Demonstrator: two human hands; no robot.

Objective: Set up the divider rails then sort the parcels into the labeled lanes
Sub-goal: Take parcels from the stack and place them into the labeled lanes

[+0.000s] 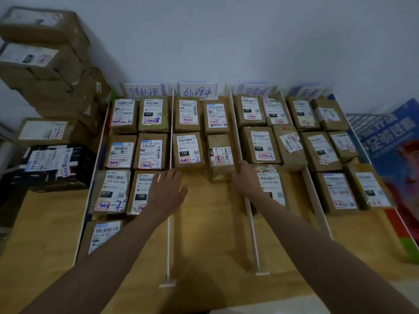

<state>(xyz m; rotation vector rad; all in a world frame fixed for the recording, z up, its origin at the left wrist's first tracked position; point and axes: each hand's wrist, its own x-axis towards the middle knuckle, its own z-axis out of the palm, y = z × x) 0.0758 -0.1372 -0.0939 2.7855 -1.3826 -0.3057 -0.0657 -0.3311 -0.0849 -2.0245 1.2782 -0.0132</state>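
Note:
White divider rails (pixel 169 234) split the wooden table (pixel 204 223) into lanes, each headed by a handwritten label card (pixel 196 91) at the wall. Brown parcels with shipping labels fill the lanes in rows. My left hand (pixel 166 191) hovers flat with fingers spread over the rail between the first two lanes, partly covering a parcel marked 150 (pixel 141 191). My right hand (pixel 246 177) rests at the second rail (pixel 251 234), fingers against the side of a tilted parcel (pixel 221 157) in the second lane; its grip is hidden.
Unsorted cardboard parcels are stacked at the far left (pixel 45 64), with a black box (pixel 54 166) beside the table. A blue and red poster (pixel 394 155) lies at the right edge. Bare wood shows in the near half of the second lane.

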